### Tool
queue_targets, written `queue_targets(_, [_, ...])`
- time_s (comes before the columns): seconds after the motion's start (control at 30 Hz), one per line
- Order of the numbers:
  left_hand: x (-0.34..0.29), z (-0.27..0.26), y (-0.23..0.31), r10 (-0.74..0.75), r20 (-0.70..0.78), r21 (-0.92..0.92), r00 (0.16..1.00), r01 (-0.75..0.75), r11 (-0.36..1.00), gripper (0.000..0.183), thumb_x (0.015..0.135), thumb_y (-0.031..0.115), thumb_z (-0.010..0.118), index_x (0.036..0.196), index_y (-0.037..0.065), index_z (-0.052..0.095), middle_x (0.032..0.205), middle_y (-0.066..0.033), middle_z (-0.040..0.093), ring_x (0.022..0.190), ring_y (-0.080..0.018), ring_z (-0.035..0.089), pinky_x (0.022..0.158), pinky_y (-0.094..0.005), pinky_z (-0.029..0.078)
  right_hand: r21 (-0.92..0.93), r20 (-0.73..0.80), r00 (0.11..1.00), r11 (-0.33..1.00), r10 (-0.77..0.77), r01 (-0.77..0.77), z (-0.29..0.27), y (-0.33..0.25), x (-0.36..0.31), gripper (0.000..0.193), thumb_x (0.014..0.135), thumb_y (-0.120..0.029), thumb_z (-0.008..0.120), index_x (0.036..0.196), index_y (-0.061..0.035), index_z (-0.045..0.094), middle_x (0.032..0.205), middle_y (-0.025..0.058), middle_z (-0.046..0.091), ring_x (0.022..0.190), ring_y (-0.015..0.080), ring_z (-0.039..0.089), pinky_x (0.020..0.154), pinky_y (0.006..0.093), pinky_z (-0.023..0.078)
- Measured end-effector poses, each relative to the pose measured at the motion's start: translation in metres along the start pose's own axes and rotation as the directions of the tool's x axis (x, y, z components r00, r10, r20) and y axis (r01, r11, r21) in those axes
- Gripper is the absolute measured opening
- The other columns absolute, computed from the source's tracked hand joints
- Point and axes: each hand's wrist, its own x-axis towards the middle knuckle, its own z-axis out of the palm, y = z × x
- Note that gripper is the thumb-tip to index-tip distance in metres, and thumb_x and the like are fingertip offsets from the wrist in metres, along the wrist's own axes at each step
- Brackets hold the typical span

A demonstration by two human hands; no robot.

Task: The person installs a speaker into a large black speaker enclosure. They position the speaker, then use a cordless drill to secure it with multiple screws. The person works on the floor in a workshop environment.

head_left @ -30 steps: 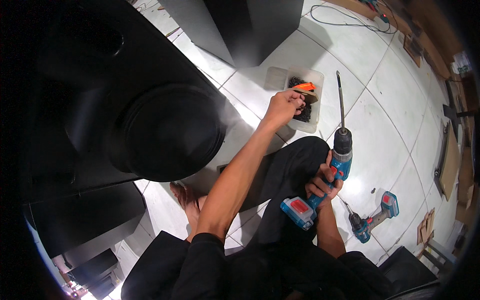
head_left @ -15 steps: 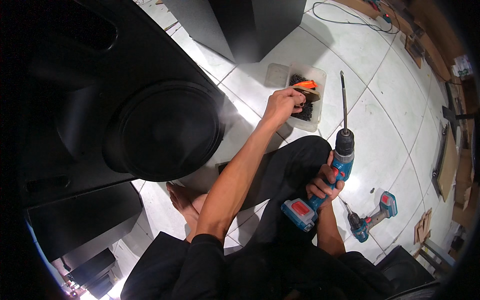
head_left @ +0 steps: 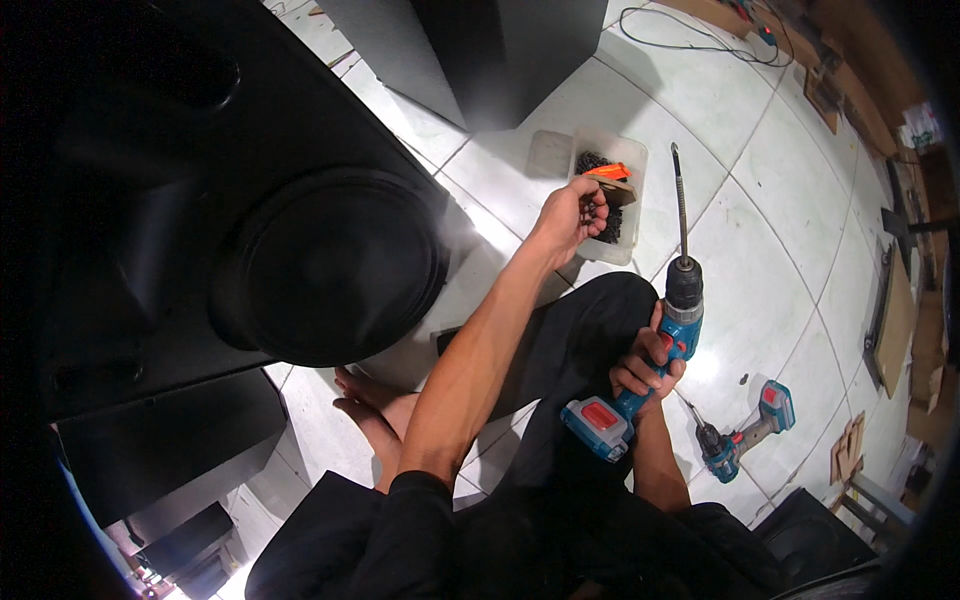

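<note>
My left hand [head_left: 568, 218] is turned palm up at the near left side of a clear plastic box [head_left: 638, 168], its fingers curled around a few small dark screws [head_left: 588, 208]. More dark screws [head_left: 597, 160] fill the box, along with an orange piece [head_left: 612, 171] and a flat brown piece [head_left: 620, 191] standing tilted among them. In my right hand [head_left: 640, 374] is a blue cordless drill [head_left: 684, 332], gripped by its handle above my thigh. Its long bit [head_left: 681, 205] points away from me.
To the left stands a large black speaker cabinet [head_left: 330, 270] with a round opening or cone. A grey-black box [head_left: 480, 60] is at the far side. A second cordless drill [head_left: 728, 452] lies on the tiles at right. A cable [head_left: 690, 45] and wood pieces [head_left: 893, 320] lie farther off.
My left hand has rolled from reaching down into the box to palm up, drawing slightly back with screws showing in its fingers. The right hand and drill have barely moved.
</note>
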Motion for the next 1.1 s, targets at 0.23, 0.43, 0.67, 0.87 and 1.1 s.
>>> queue_targets(0.23, [-0.005, 0.003, 0.004, -0.007, 0.058, -0.028, 0.998, 0.009, 1.000, 0.031, 0.098, 0.034, 0.049, 0.082, 0.008, 0.053, 0.071, -0.0023, 0.054, 0.061, -0.0125, 0.051, 0.057, -0.0250, 0.041, 0.009, -0.034, 0.999, 1.000, -0.007, 0.007, 0.000, 0.001, -0.002, 0.085, 0.080, -0.010, 0.062, 0.154, -0.0214, 0.021, 0.094, 0.0066, 0.054, 0.065, 0.0180, 0.060, 0.060, 0.0349, 0.047])
queue_targets(0.43, [-0.007, 0.007, 0.000, 0.003, 0.011, -0.116, 1.000, -0.001, 0.993, 0.027, 0.098, 0.029, 0.050, 0.094, 0.003, 0.057, 0.074, -0.0022, 0.055, 0.067, -0.0133, 0.056, 0.059, -0.0237, 0.044, 0.016, -0.042, 0.999, 0.999, -0.035, 0.036, 0.000, 0.003, -0.004, 0.086, 0.080, -0.010, 0.062, 0.154, -0.0219, 0.019, 0.094, 0.0070, 0.054, 0.065, 0.0188, 0.060, 0.060, 0.0351, 0.048])
queue_targets(0.67, [-0.002, -0.014, -0.007, 0.037, 0.306, -0.363, 0.951, 0.081, 0.928, 0.021, 0.100, 0.022, 0.049, 0.100, 0.002, 0.056, 0.076, -0.0017, 0.051, 0.066, -0.0123, 0.050, 0.059, -0.0236, 0.043, 0.002, -0.030, 0.999, 1.000, -0.017, 0.017, 0.002, 0.003, -0.002, 0.086, 0.080, -0.010, 0.061, 0.154, -0.0214, 0.019, 0.092, 0.0061, 0.053, 0.063, 0.0167, 0.059, 0.059, 0.0341, 0.048])
queue_targets(0.87, [-0.028, -0.002, -0.002, 0.060, 0.196, -0.385, 0.979, 0.020, 0.923, 0.028, 0.102, 0.030, 0.049, 0.103, 0.003, 0.056, 0.076, 0.0000, 0.049, 0.067, -0.0096, 0.047, 0.058, -0.0218, 0.041, -0.032, -0.080, 0.996, 0.999, -0.027, 0.024, 0.001, -0.001, -0.007, 0.088, 0.077, -0.010, 0.063, 0.153, -0.0208, 0.021, 0.087, 0.0039, 0.052, 0.059, 0.0136, 0.055, 0.055, 0.0313, 0.047])
queue_targets(1.1, [-0.097, -0.010, 0.019, 0.289, 0.108, -0.591, 0.951, -0.172, 0.788, 0.023, 0.098, 0.028, 0.058, 0.101, 0.005, 0.057, 0.080, 0.0000, 0.053, 0.063, -0.0064, 0.045, 0.051, -0.0178, 0.036, -0.451, -0.231, 0.973, 0.887, -0.014, -0.094, 0.028, 0.011, 0.001, 0.047, 0.067, -0.015, 0.067, 0.109, -0.0010, 0.051, 0.069, 0.0033, 0.047, 0.047, 0.0121, 0.044, 0.048, 0.0304, 0.040])
